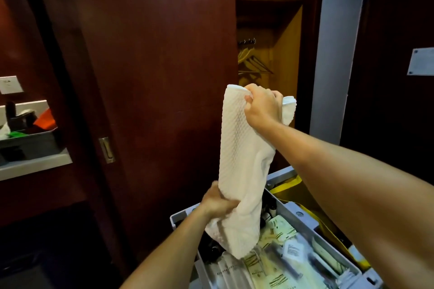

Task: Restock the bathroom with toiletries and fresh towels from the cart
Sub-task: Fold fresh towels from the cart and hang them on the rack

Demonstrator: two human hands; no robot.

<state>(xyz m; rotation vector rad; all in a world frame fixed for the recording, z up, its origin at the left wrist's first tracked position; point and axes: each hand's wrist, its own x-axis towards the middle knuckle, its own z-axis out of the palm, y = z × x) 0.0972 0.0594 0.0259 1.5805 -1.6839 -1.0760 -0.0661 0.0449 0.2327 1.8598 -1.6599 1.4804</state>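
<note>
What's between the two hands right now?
In the head view, the white towel spans between them: right hand grips its top, left hand its lower part, above the cart tray.

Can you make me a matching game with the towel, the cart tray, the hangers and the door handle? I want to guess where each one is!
Things:
1. white towel
2. grey cart tray
3. hangers
4. metal door handle

Places:
A. in the open closet
B. held up between the left hand and the right hand
C. set into the dark red door
D. under the towel, full of packets

Pairs: 1-B, 2-D, 3-A, 4-C
</note>
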